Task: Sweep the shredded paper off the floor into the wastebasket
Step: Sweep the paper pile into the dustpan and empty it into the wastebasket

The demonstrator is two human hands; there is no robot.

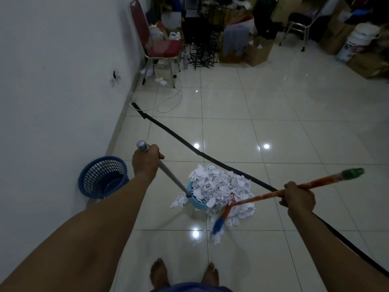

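At the far left, by the wall, we see the blue wastebasket [103,177] upright on the floor [273,123]. Our left hand [145,160] is curled round the grey dustpan handle [166,172]; the light-blue dustpan [194,202] sits under the heap of shredded paper [219,189], well apart from the wastebasket. Right of it, the broom [223,216] rests in the paper, its orange stick gripped by our right hand [299,197].

Broom head [219,223] blurred. Dustpan [194,202] mostly buried under paper [219,186]. Both forearms cut off by bottom edge. Far clutter [242,28] too dim to identify.
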